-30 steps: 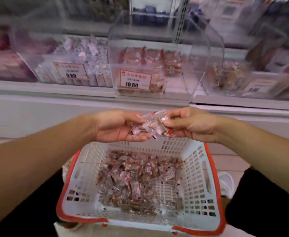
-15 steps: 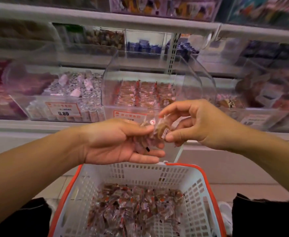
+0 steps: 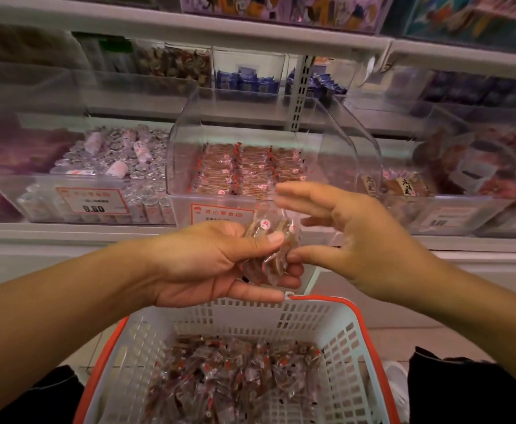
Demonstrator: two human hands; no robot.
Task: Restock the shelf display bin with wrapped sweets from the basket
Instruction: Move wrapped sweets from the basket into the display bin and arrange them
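My left hand (image 3: 207,264) holds a small bunch of wrapped sweets (image 3: 269,249), brown in clear wrappers with red marks, thumb pressed on top. My right hand (image 3: 351,240) is beside it with fingers spread and blurred; its thumb tip touches the bunch. Both hands hover above the white basket (image 3: 336,328) with an orange rim, which holds many loose wrapped sweets (image 3: 235,381). Straight ahead on the shelf stands the clear display bin (image 3: 250,117), with neat rows of the same sweets (image 3: 247,169) inside and a red price label on its front.
Left of the bin a clear bin of silver and pink sweets (image 3: 113,157) carries a 9.80 label. To the right stands another clear bin with brown packets (image 3: 403,185). A higher shelf holds blue packets (image 3: 244,78). A white shelf edge (image 3: 67,231) runs under the bins.
The view has tilted up toward the shelf and the hands have risen above the basket. My right hand has let go of its pinch on the sweets and spread its fingers.
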